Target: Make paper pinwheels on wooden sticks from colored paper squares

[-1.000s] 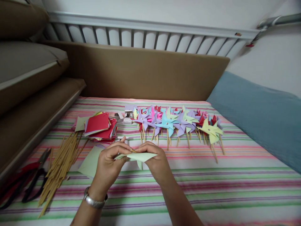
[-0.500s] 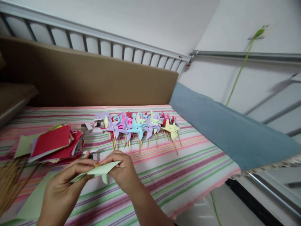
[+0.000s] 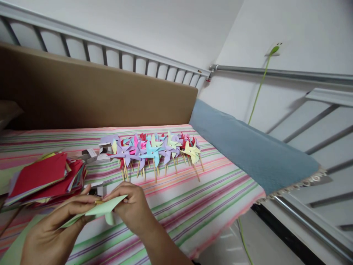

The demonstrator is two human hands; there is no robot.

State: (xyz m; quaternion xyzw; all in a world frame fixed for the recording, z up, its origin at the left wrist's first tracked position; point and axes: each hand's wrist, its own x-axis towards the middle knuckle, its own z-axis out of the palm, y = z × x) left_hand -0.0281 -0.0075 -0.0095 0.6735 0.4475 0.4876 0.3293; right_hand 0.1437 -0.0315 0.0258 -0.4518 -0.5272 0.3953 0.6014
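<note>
A pale green paper pinwheel is held between both hands above the striped cloth, its blades folded and partly hidden by fingers. My left hand is closed on its left side, fingers on top and thumb beneath. From the right, my right hand pinches the paper near its centre. A short bit of wooden stick shows at the fingertips; the rest of it is out of sight. Beyond the hands lie several finished pinwheels in purple, blue, pink, red and yellow on wooden sticks.
A stack of coloured paper lies at left, red sheets on top. Small open boxes sit beside the pinwheels. The striped cloth ends at a pink edge, right. A brown board stands behind; a blue cloth hangs over the right side.
The view has turned a little to the right, so everything sits further left in it. Both hands keep the green pinwheel in nearly the same hold.
</note>
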